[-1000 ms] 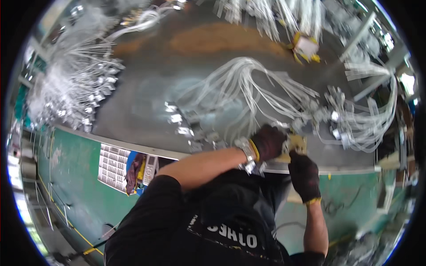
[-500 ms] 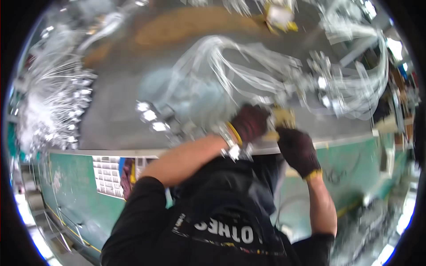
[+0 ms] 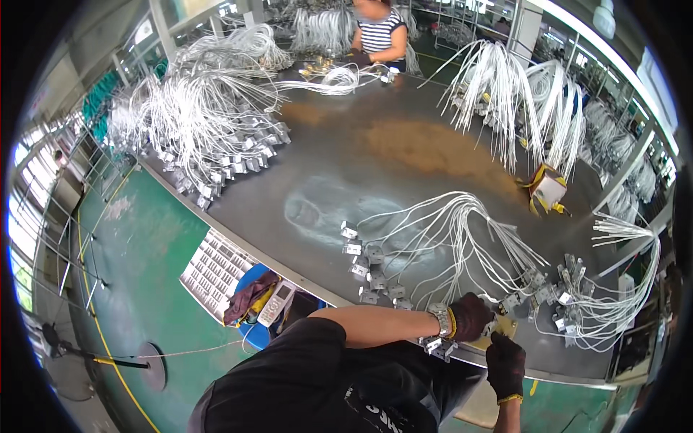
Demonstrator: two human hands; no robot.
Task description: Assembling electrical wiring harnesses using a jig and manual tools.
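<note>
My left hand (image 3: 471, 317), in a dark maroon glove with a yellow cuff, is closed at the near edge of the metal table (image 3: 346, 151). Its fingers meet a small metal part beside a brass-coloured plate (image 3: 505, 328); what they grip is mostly hidden. My right hand (image 3: 505, 362), gloved alike, is closed just below the plate, and I cannot make out what it holds. Ahead lies a bundle of white cables (image 3: 462, 209) with silver metal end pieces (image 3: 354, 249). More cables with metal ends (image 3: 570, 296) lie to the right of my hands.
A large heap of white cables (image 3: 195, 108) covers the table's far left. White cables hang (image 3: 498, 94) at the far right, near a yellow-edged box (image 3: 546, 189). Across the table, a person in a striped shirt (image 3: 381, 35) handles cables. A blue stool (image 3: 254, 335) stands below the edge.
The view has swung upward and turned, bringing the far side of the table and the other person into sight. Both hands stay closed beside the brass-coloured plate.
</note>
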